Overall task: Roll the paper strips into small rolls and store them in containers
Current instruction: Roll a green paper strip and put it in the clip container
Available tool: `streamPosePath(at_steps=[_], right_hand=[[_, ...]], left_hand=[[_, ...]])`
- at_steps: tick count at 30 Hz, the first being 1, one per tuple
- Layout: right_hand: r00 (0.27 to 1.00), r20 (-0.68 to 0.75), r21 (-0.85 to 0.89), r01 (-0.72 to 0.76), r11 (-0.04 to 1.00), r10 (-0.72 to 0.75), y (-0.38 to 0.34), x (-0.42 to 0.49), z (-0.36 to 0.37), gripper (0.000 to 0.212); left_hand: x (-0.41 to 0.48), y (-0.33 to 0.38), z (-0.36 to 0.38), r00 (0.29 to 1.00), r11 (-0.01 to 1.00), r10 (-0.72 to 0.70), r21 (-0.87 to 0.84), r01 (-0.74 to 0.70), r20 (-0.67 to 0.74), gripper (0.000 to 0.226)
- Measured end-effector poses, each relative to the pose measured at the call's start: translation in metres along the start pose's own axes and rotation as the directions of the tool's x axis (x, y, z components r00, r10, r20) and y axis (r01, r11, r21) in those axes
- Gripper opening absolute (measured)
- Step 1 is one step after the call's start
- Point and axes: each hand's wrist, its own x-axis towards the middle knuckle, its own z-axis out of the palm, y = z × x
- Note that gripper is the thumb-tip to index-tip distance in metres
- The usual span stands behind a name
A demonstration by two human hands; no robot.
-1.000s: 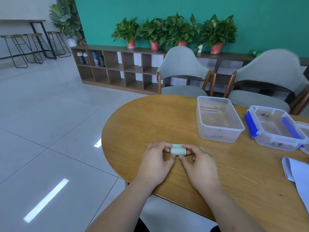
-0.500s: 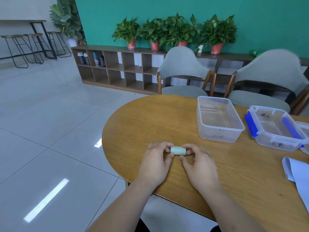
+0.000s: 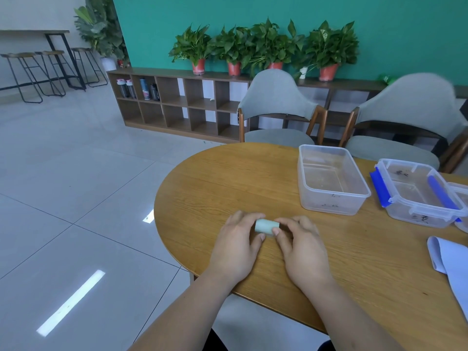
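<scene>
Both hands meet over the pale green paper roll (image 3: 266, 226). The left hand (image 3: 235, 249) curls its fingers round the roll's left end, and the right hand (image 3: 301, 249) pinches the right end, its thumb tip on the near side. The roll lies sideways, low over the wooden bench (image 3: 228, 178), near its rounded left edge. The fingers hide both ends and whether the roll touches the wood.

Toward the far right of the bench stands an open clear container (image 3: 329, 203) with small dark writing on its front wall, too faint to read. Just right of it is a second clear container with blue clips (image 3: 425, 219). Whether its lid is latched is hard to make out. A third container (image 3: 462, 198) is cut off by the right edge of the view. Pale lavender paper strips (image 3: 448, 259) lie at the right edge too, partly out of view, and they cannot be counted.

Beyond the bench stand two grey chairs (image 3: 276, 97) with wooden arms. A low wooden shelf unit (image 3: 177, 107) runs along a teal wall (image 3: 253, 11). It carries four plants in red pots (image 3: 198, 67) and one in a small white pot (image 3: 303, 72). Four bottles (image 3: 138, 88) sit in its upper left cubbies. Three stools (image 3: 22, 72) stand far left on the grey tiled floor (image 3: 63, 186).
</scene>
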Motion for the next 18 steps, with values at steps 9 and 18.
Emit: streamPosePath(at_steps=[9,18], right_hand=[[0.992,0.026,0.092,0.122,0.988,-0.124,-0.010,-0.006,-0.010,0.046],[0.990,-0.093,0.042,0.108,0.993,-0.104,-0.015,-0.009,-0.013,0.029]], left_hand=[[0.001,0.001,0.000,1.000,1.000,0.023,-0.007,-0.023,-0.017,0.041],[-0.002,0.006,-0.002,0.998,0.998,0.055,-0.035,-0.055,0.015,0.042]])
